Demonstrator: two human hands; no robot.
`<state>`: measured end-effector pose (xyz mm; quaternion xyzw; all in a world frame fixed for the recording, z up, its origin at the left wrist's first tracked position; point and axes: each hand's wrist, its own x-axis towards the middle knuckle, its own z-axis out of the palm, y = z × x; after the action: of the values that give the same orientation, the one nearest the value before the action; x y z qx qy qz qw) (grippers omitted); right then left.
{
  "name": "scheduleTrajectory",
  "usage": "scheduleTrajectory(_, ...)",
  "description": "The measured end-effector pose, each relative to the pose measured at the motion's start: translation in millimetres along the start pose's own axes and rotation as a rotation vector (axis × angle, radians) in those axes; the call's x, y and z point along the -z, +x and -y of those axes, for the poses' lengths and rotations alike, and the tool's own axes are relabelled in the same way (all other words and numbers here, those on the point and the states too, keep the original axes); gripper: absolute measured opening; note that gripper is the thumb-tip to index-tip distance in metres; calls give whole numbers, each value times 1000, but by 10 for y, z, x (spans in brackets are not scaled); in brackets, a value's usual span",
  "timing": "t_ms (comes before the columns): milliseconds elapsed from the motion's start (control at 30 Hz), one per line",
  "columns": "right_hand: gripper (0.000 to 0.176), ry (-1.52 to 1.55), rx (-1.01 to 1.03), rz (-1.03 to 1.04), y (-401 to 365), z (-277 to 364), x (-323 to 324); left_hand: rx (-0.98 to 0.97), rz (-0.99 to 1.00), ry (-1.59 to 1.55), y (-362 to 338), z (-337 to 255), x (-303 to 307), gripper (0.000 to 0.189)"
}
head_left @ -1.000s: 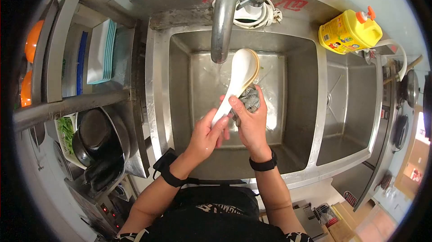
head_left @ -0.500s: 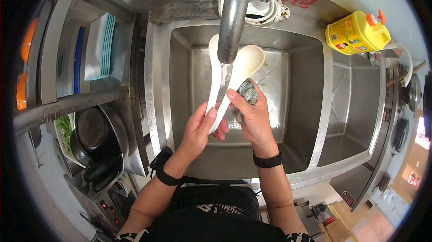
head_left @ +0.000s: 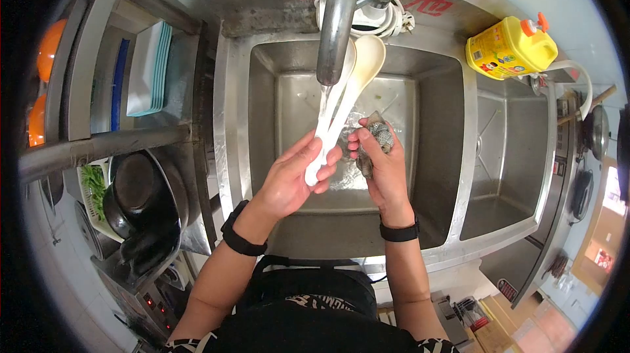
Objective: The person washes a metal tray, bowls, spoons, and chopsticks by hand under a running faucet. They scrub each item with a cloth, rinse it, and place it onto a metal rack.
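Note:
My left hand is closed around the handle ends of two long white spoons, held side by side over the sink. Their bowls point away from me, one partly hidden behind the metal faucet. Water from the spout runs onto the handles and down into the basin. To the right, my right hand is closed on a crumpled grey mesh scrubber, apart from the spoons.
A yellow detergent jug with an orange pump stands at the back right, by a second basin. A coiled white cable lies behind the faucet. On the left, a rack holds stacked dishes above dark pans.
My right hand has come off the spoon handle and moved right with the scrubber. The two spoons now lie closer together, with their bowls overlapping near the faucet.

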<state>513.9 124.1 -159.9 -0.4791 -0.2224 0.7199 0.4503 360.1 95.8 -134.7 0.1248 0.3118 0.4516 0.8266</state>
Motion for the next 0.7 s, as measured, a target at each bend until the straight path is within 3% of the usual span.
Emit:
scheduleTrajectory(133,24,-35,-12,-27,-123,-61,105,16,13,-59,46,-59,-54,25)
scheduleTrajectory(200,23,-85,10,-23,-181,-174,205,-17,-111,-34,57,-51,-80,24)
scheduleTrajectory(233,25,-64,9,-5,-227,-230,228,-34,-126,68,50,-24,-18,25)
scheduleTrajectory(267,26,-231,29,1,-223,-427,347,-85,-197,265,42,45,93,27)
scheduleTrajectory(300,26,-360,141,17,-257,-489,406,-5,-322,265,57,58,176,29)
scheduleTrajectory(333,28,-168,94,-24,-305,-458,385,-9,-456,388,61,98,121,31)
scheduleTrajectory(367,27,-264,22,-96,-345,-434,345,-21,-301,487,35,107,266,31)
scheduleTrajectory(400,26,-180,46,-17,-392,-379,360,-29,-394,670,6,136,152,30)
scheduleTrajectory(433,26,-134,69,-17,-464,-366,373,6,-296,875,-104,87,136,34)
scheduleTrajectory(500,25,-81,106,5,-609,-288,402,-483,-266,1479,-51,511,1001,39)
scheduleTrajectory(533,24,-80,115,19,-698,-254,415,-504,-264,1486,-206,466,794,39)
scheduleTrajectory(600,24,-73,127,51,-853,-332,414,-321,-224,1699,-748,326,296,42)
scheduleTrajectory(633,24,-128,116,-1,-948,-447,479,-407,-227,1780,-928,367,334,47)
scheduleTrajectory(700,26,-220,81,-73,-994,-490,618,-356,-256,1869,-1095,226,84,48)
